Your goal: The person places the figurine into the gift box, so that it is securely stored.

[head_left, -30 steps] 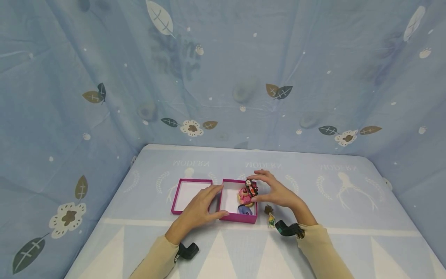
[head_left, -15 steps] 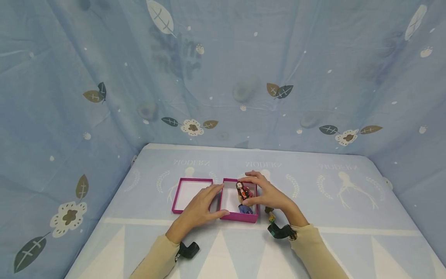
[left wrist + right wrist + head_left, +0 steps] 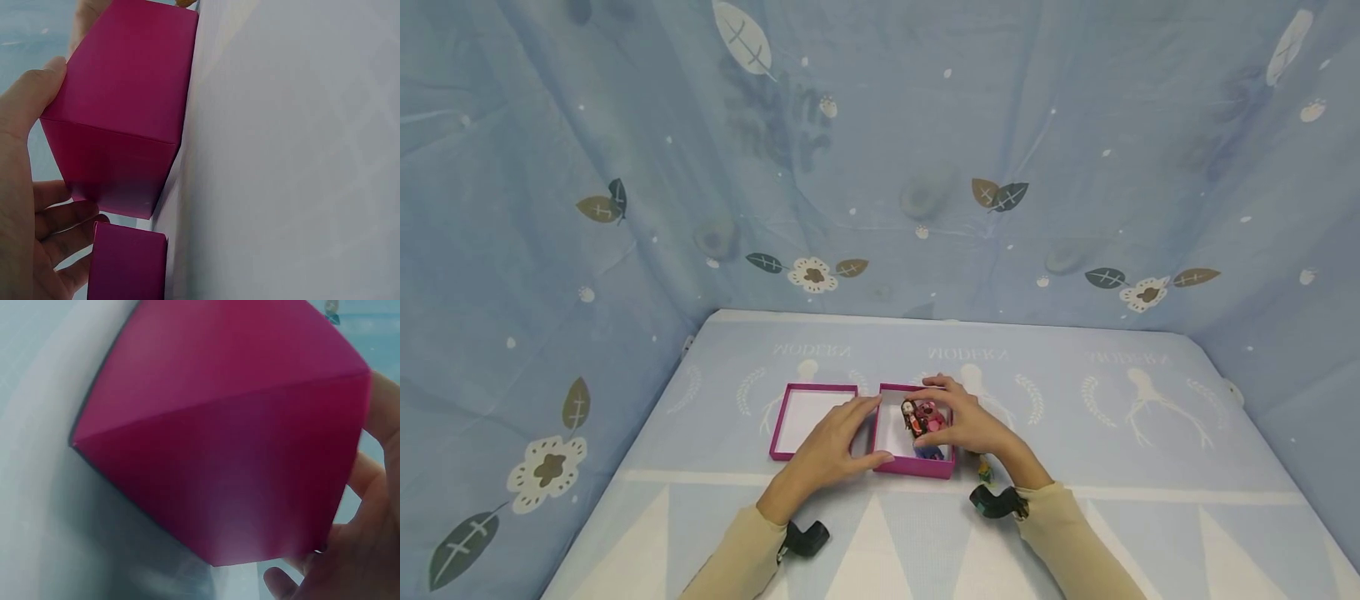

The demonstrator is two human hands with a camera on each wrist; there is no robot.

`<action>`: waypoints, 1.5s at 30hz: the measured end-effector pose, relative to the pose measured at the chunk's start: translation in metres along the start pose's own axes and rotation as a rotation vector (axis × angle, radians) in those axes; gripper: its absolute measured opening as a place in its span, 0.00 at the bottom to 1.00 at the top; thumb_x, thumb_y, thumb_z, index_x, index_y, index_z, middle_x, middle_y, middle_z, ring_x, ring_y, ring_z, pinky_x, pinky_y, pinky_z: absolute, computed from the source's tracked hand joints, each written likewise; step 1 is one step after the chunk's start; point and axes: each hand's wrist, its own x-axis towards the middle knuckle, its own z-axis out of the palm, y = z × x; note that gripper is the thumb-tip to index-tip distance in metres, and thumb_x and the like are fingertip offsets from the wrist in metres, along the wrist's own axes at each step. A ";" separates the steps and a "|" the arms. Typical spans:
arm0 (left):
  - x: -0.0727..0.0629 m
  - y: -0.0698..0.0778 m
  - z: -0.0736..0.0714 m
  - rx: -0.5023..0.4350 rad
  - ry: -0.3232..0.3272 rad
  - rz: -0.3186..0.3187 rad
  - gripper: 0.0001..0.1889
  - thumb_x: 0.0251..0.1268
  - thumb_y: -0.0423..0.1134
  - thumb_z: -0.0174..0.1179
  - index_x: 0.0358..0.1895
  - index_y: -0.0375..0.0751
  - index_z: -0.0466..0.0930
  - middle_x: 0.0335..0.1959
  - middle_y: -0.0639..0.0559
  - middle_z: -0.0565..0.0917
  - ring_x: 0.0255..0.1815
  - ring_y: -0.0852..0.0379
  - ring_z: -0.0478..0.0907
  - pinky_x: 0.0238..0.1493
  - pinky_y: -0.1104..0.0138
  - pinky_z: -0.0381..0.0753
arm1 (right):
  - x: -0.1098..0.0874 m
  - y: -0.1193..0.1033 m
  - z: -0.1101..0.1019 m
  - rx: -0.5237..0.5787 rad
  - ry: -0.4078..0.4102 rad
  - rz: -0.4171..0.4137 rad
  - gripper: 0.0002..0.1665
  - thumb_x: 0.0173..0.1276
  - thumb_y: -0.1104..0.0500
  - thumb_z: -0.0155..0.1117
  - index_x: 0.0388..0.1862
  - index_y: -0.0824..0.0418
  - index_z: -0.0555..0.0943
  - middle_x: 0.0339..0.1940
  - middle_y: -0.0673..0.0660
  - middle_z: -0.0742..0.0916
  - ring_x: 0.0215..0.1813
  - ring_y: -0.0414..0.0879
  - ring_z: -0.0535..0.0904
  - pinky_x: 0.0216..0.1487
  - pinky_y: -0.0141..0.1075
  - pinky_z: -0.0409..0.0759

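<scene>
My left hand [image 3: 831, 446] holds the left side of an open magenta box [image 3: 913, 468], thumb at the near corner and fingers along the left rim; the left wrist view shows the thumb [image 3: 40, 87] against the edge. Over the box's right half, my right hand [image 3: 973, 422] pinches a small dark-haired figurine [image 3: 916, 421] in black and red between thumb and fingers. Beside it in the box are a pink bear figurine [image 3: 931, 414] and a blue-purple figurine [image 3: 930, 452]. In the right wrist view the box wall [image 3: 219, 469] hides the figurines.
Left of the box lies its shallow magenta-rimmed lid [image 3: 805, 417], white inside, partly behind the left hand. A small green-and-yellow figurine [image 3: 985, 472] lies right of the box, partly covered by the right wrist. Patterned cloth [image 3: 880, 167] hangs behind the table.
My right hand has moved left over the box with the dark-haired figurine, from the right rim past the pink bear to its left side. The left hand has stayed in place.
</scene>
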 end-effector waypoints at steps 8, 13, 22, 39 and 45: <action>0.000 0.000 0.001 0.005 0.023 0.017 0.46 0.56 0.71 0.59 0.72 0.44 0.65 0.69 0.47 0.72 0.68 0.45 0.71 0.67 0.48 0.71 | 0.004 -0.002 0.006 -0.037 0.045 0.026 0.41 0.46 0.44 0.81 0.62 0.45 0.79 0.74 0.65 0.64 0.70 0.67 0.62 0.63 0.72 0.58; 0.002 -0.002 0.002 0.009 0.023 0.017 0.47 0.56 0.72 0.58 0.72 0.44 0.65 0.69 0.46 0.72 0.69 0.46 0.70 0.68 0.48 0.70 | 0.006 -0.004 0.009 -0.050 0.083 0.089 0.40 0.44 0.42 0.82 0.59 0.43 0.81 0.76 0.64 0.61 0.71 0.69 0.62 0.64 0.72 0.56; 0.002 -0.002 0.003 0.013 0.024 0.018 0.47 0.56 0.71 0.58 0.72 0.43 0.65 0.69 0.47 0.72 0.69 0.46 0.70 0.68 0.48 0.70 | 0.011 -0.011 0.016 -0.087 0.169 0.181 0.38 0.41 0.43 0.84 0.55 0.46 0.85 0.75 0.67 0.61 0.72 0.69 0.60 0.61 0.64 0.58; -0.001 -0.002 0.004 -0.009 0.002 0.003 0.48 0.57 0.73 0.56 0.73 0.44 0.63 0.70 0.44 0.71 0.69 0.45 0.69 0.69 0.46 0.69 | 0.018 -0.026 0.032 -0.308 0.272 0.234 0.38 0.31 0.36 0.85 0.47 0.43 0.88 0.74 0.68 0.64 0.78 0.70 0.44 0.63 0.67 0.50; -0.001 -0.003 0.004 -0.005 0.013 0.014 0.47 0.57 0.72 0.57 0.73 0.44 0.64 0.70 0.44 0.72 0.69 0.45 0.70 0.68 0.46 0.70 | 0.020 -0.027 0.037 -0.441 0.291 0.236 0.38 0.29 0.34 0.84 0.46 0.42 0.89 0.73 0.66 0.67 0.78 0.70 0.46 0.64 0.66 0.53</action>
